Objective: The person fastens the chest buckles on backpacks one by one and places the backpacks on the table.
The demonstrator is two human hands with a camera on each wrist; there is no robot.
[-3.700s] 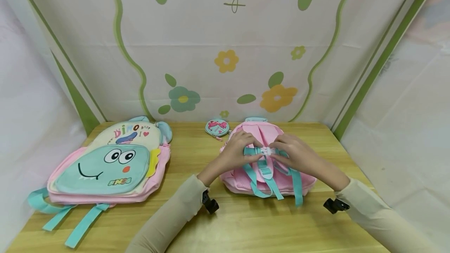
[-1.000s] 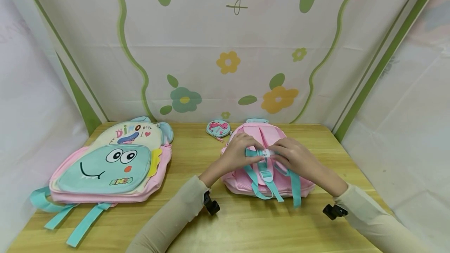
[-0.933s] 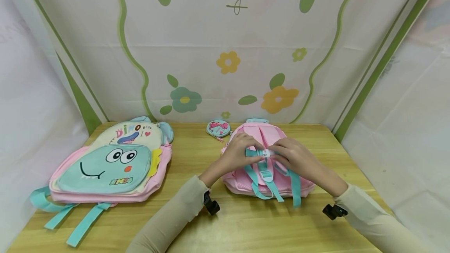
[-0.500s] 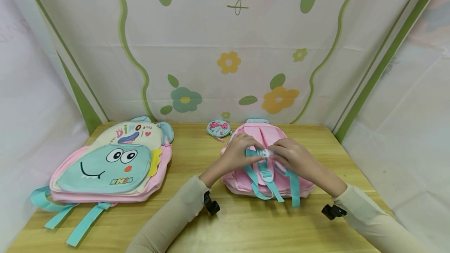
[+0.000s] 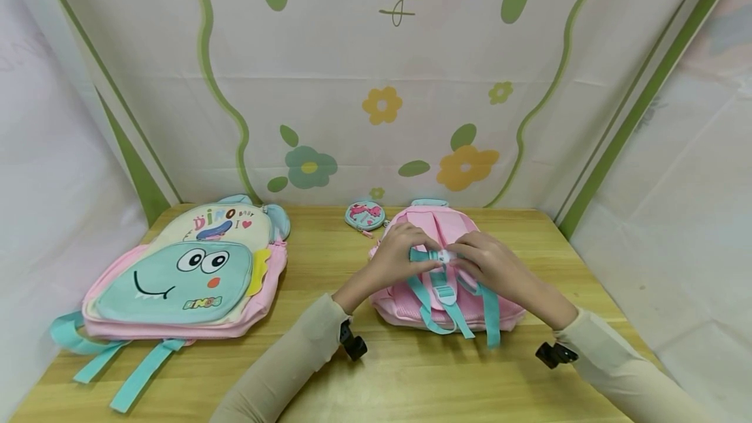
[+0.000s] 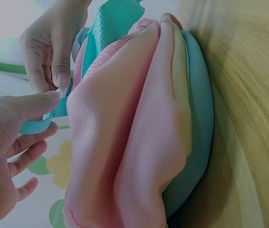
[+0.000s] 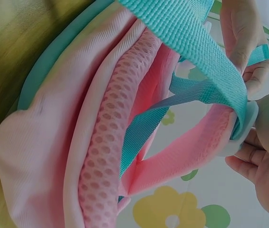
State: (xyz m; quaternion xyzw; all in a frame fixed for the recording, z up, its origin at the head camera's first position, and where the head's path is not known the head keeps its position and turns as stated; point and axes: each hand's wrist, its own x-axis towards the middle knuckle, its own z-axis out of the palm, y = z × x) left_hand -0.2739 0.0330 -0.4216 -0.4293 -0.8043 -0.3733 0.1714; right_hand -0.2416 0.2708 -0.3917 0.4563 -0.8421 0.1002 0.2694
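Note:
A pink backpack (image 5: pixel 405 309) lies with its strap side up, its teal straps (image 5: pixel 492 312) hanging loose toward the front. Over its middle, a white buckle (image 5: pixel 444 256) sits between the fingertips of both hands. My left hand (image 5: pixel 405 250) pinches the buckle's left end, where a teal strap (image 6: pixel 35 127) passes between thumb and fingers. The right end is pinched by my right hand (image 5: pixel 493 263), whose fingers cover part of it. In the left wrist view the thumbs nearly meet. How far the buckle's halves are joined is hard to see.
On the left of the wooden table (image 5: pixel 388 384) lies another backpack (image 5: pixel 176 279), with a dinosaur face and teal straps. A small round teal pouch (image 5: pixel 365 215) lies beside the pink backpack's top. A flowered cloth (image 5: pixel 329 51) hangs behind, with white side panels.
The white buckle looks shorter between the fingertips than 3.7 seconds ago, and the hands are slightly closer together. Over the last second, both hands have hardly moved.

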